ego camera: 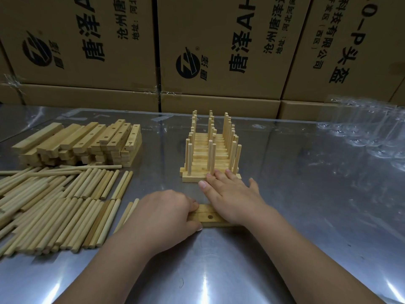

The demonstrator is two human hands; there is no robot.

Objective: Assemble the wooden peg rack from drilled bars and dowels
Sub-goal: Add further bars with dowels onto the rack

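Wooden drilled bar point(208, 216) is lying just in front of the finished racks point(210, 150), left hand point(166, 213) gripping its end, right hand point(232, 194) resting flat-fingered against the nearest rack; steadying it hole-upward is likely helping the dowels point(54, 211) seat squarely

Pale matt wooden dowels point(54, 207), glossy metal table point(306, 194)

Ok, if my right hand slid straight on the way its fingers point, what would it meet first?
The nearest assembled peg rack; fingertips of the right hand look to be touching its front.
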